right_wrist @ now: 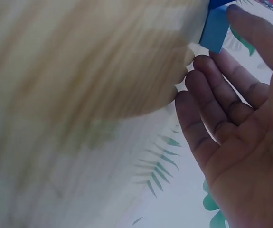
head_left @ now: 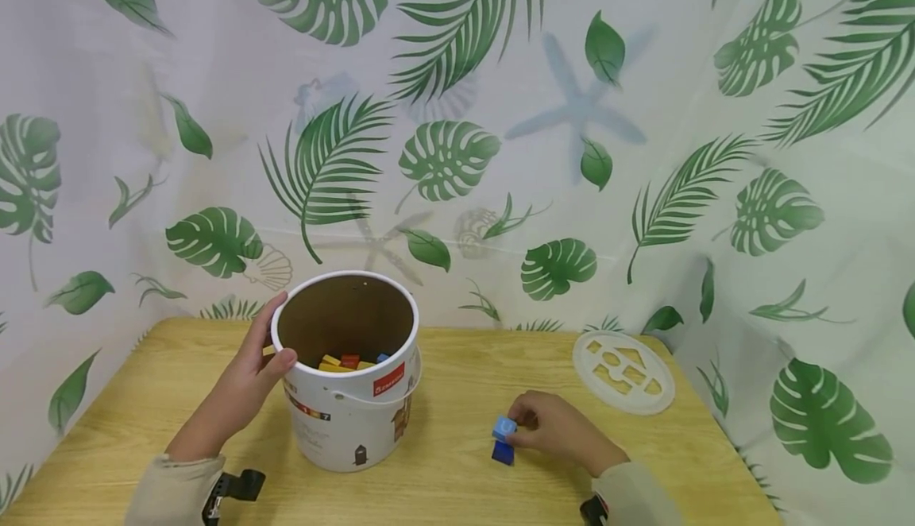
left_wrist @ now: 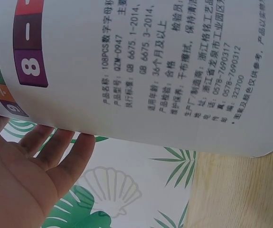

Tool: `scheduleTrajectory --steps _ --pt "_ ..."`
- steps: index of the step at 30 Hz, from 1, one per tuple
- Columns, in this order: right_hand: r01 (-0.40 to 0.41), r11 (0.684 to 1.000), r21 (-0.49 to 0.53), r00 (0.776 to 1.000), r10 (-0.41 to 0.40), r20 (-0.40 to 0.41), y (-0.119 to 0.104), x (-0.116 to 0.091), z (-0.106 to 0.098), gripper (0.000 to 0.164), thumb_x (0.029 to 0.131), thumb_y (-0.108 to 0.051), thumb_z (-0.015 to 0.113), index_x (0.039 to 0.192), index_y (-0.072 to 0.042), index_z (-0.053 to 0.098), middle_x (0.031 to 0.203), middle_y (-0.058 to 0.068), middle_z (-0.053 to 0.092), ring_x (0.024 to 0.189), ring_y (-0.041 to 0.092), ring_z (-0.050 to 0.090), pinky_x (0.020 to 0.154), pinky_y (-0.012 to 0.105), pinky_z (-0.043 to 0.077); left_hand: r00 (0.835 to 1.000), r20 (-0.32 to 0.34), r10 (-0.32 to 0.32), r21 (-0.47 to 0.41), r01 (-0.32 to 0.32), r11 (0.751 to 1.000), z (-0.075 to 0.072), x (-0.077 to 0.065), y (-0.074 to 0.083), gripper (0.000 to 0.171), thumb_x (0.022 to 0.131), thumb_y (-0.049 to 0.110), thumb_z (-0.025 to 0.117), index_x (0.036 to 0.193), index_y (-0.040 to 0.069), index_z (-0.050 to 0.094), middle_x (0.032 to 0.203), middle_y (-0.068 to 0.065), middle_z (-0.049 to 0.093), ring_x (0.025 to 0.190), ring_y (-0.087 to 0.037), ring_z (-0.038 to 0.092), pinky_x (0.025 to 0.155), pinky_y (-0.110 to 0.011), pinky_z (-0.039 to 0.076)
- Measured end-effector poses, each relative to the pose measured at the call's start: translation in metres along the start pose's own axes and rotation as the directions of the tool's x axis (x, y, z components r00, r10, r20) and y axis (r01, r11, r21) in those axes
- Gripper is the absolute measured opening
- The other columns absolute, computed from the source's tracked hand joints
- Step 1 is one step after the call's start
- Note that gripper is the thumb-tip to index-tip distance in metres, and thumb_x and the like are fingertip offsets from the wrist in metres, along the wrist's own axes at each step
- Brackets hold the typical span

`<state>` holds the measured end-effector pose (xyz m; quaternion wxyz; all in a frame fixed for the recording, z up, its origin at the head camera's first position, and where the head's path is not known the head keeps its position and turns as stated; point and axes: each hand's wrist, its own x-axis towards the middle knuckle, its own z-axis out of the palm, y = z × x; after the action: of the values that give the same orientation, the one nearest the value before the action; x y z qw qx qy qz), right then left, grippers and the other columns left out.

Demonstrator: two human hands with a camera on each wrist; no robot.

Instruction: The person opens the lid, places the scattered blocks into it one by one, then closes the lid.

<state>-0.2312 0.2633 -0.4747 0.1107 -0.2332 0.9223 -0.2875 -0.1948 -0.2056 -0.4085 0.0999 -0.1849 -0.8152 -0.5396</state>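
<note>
A white bucket (head_left: pixel 343 431) with printed numbers and pictures stands on the table at left of centre in the head view. My left hand (head_left: pixel 246 375) grips its upper left side, thumb at the rim and fingers spread round the wall. Printed text on the bucket fills much of the left wrist view. My right hand (head_left: pixel 561 431) pinches a light blue block (head_left: pixel 503 429) between thumb and fingers. A dark blue block (head_left: pixel 503 453) shows directly below it, overlapped by it in the head view. Inside the bucket lie yellow blocks (head_left: pixel 332 364), a red block (head_left: pixel 349 361) and a blue piece.
A translucent round lid (head_left: pixel 661 395) with cut-out shapes lies at the back right of the wooden table (head_left: pixel 465 367). The bucket's white handle (head_left: pixel 379 403) hangs down its front. Behind the table hangs a leaf-patterned curtain (head_left: pixel 486 216).
</note>
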Motion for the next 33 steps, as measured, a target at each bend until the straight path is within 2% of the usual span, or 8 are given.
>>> scheduleTrajectory --steps 7,12,16,20,24,30,33 --pt "-0.024 0.998 0.057 1.0 0.024 -0.008 0.004 0.005 -0.002 0.021 0.091 -0.031 0.08 0.103 -0.016 0.072 0.097 -0.008 0.068 0.089 0.012 0.062 0.079 0.031 0.053 1.0 0.0 -0.008 0.009 0.008 1.0 -0.001 -0.001 0.0 0.075 0.107 0.019 0.052 0.167 0.027 0.008 0.155 -0.023 0.032 0.133 -0.045 0.042 0.099 -0.069 0.044" --pt "-0.021 0.99 0.138 0.995 0.033 -0.089 0.006 0.01 -0.011 0.02 0.097 -0.03 0.073 0.111 -0.015 0.072 0.106 -0.004 0.07 0.099 0.017 0.064 0.084 0.035 0.055 1.0 0.0 -0.003 0.003 0.003 1.0 -0.002 0.0 0.001 0.075 0.107 0.02 0.053 0.167 0.026 0.008 0.155 -0.023 0.032 0.132 -0.044 0.042 0.098 -0.067 0.045" --pt "-0.016 0.983 0.18 0.984 0.047 -0.172 0.002 0.014 -0.018 0.022 0.099 -0.029 0.072 0.115 -0.015 0.07 0.111 -0.002 0.071 0.104 0.019 0.066 0.087 0.036 0.055 1.0 0.001 -0.003 -0.003 0.003 1.0 -0.001 -0.001 0.004 0.075 0.107 0.022 0.053 0.167 0.026 0.008 0.156 -0.023 0.032 0.131 -0.043 0.043 0.097 -0.063 0.047" --pt "0.022 0.982 0.187 0.96 0.031 -0.278 -0.002 0.012 -0.024 0.024 0.098 -0.022 0.072 0.121 -0.013 0.069 0.113 0.001 0.071 0.102 0.02 0.066 0.086 0.034 0.056 1.0 0.005 -0.001 -0.017 0.001 1.0 -0.001 0.0 0.003 0.075 0.107 0.022 0.054 0.167 0.026 0.009 0.157 -0.022 0.03 0.131 -0.042 0.042 0.096 -0.063 0.048" --pt "0.076 0.985 0.157 0.922 -0.009 -0.387 -0.002 0.009 -0.026 0.028 0.097 -0.014 0.073 0.124 -0.011 0.068 0.113 0.002 0.07 0.101 0.02 0.065 0.083 0.031 0.057 1.0 0.015 0.0 -0.031 0.0 1.0 -0.001 0.001 0.0 0.074 0.108 0.024 0.054 0.166 0.028 0.009 0.159 -0.022 0.028 0.133 -0.046 0.041 0.096 -0.065 0.047" --pt "0.135 0.985 0.107 0.89 -0.073 -0.45 -0.004 0.01 -0.027 0.029 0.097 -0.015 0.073 0.126 -0.011 0.069 0.116 0.001 0.069 0.1 0.019 0.064 0.083 0.036 0.059 1.0 0.014 0.001 -0.041 -0.001 0.999 -0.001 0.0 0.002 0.074 0.108 0.027 0.054 0.166 0.028 0.009 0.16 -0.021 0.026 0.132 -0.047 0.042 0.095 -0.064 0.048" --pt "0.133 0.988 0.077 0.873 -0.079 -0.482 -0.006 0.011 -0.027 0.029 0.097 -0.016 0.073 0.126 -0.012 0.07 0.117 0.001 0.069 0.099 0.018 0.065 0.082 0.037 0.059 1.0 0.017 -0.006 -0.054 0.007 0.999 0.001 0.0 0.003 0.074 0.108 0.028 0.054 0.166 0.028 0.008 0.16 -0.021 0.025 0.133 -0.048 0.041 0.096 -0.065 0.047"
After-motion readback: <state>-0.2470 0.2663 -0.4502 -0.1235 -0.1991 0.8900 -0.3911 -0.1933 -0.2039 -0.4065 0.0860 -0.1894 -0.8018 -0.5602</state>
